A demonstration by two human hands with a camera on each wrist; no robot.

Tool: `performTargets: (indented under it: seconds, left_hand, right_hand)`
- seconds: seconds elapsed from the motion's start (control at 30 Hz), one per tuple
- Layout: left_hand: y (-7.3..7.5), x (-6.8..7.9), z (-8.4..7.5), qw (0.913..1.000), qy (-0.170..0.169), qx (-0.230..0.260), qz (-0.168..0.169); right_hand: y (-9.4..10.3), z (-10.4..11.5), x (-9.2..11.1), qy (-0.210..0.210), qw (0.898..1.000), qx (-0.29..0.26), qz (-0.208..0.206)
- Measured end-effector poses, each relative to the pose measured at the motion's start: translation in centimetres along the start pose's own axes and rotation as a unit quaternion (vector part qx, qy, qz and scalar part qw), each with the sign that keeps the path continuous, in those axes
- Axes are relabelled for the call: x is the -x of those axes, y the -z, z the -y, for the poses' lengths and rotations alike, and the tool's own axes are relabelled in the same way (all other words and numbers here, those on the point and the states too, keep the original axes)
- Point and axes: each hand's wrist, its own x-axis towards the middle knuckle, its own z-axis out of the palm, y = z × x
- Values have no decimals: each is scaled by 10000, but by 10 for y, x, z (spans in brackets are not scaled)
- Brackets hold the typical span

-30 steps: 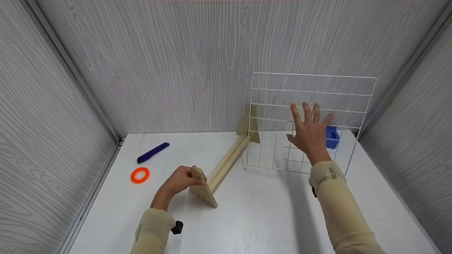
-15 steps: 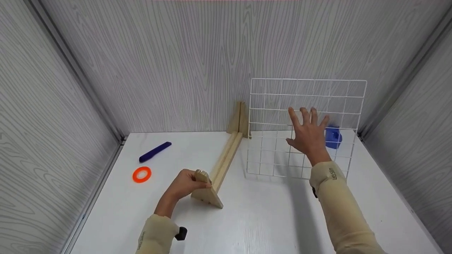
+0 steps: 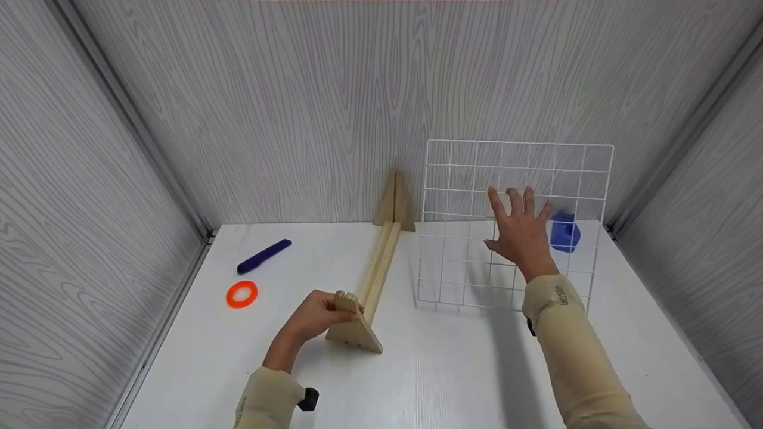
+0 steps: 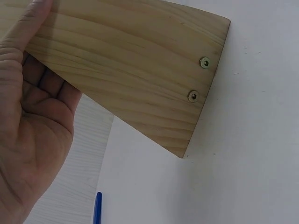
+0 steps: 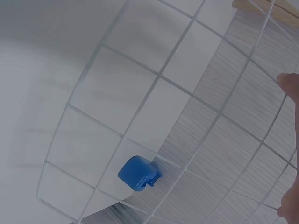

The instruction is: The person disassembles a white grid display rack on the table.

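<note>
In the head view my left hand (image 3: 320, 316) grips the top of the near triangular end board of a wooden stand (image 3: 380, 271), thumb on its outer face. Two bolt heads show low on that end board (image 4: 154, 60) in the left wrist view. The stand's grooved rail runs back to a second, slotted end piece near the rear wall. My right hand (image 3: 523, 232) is spread with its fingers against an upright white wire grid (image 3: 462, 214), to the right of the stand. Only part of that hand shows in the right wrist view.
A blue plastic piece (image 3: 564, 231) stands behind the grid at the back right. On the left lie a long purple bar-shaped thing (image 3: 264, 256) and an orange ring (image 3: 241, 294). Grey wood-grain walls (image 3: 286, 119) enclose the white tabletop (image 3: 441, 369).
The stand's far end has swung left, away from the grid, while its near end and my left hand shifted slightly right. The grid has turned a little and sits lower, my right hand still against it.
</note>
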Motion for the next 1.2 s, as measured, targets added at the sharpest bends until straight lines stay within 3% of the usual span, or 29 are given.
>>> performTargets:
  seconds: [0.47,1.2]
  left_hand:
    - [-13,4,-8,9993,135,5,-357]
    - [-22,2,-7,9974,-54,-83,-712]
  right_hand:
    - [6,-1,-2,25,9986,43,531]
    - [3,4,-3,104,9979,-47,645]
